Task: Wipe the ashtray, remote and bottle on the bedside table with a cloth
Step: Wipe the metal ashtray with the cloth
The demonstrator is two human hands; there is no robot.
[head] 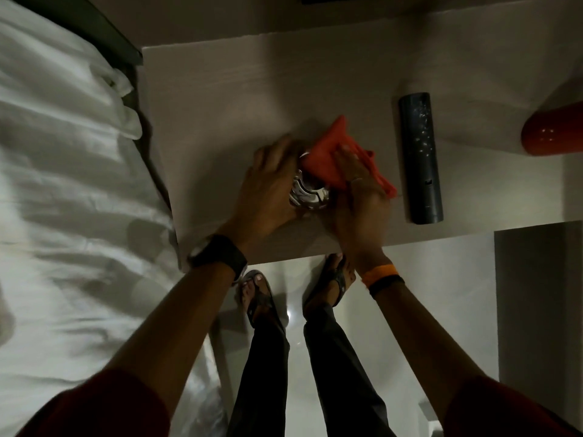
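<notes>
orange cloth (334, 156) pressed under right hand (356, 197) fingers, rubbing the glassy ashtray (307, 192) clasped by left hand (271, 184). ashtray step underway, seemingly. next: carry cloth to remote (419, 156) just beyond right fingertips; red bottle (552, 130) farther right.

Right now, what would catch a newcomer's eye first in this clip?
The orange cloth at the table's middle, pressed by the right hand onto a shiny ashtray that the left hand steadies. Just right of them lies the dark remote, and a glossy red bottle shows at the right edge.
</notes>
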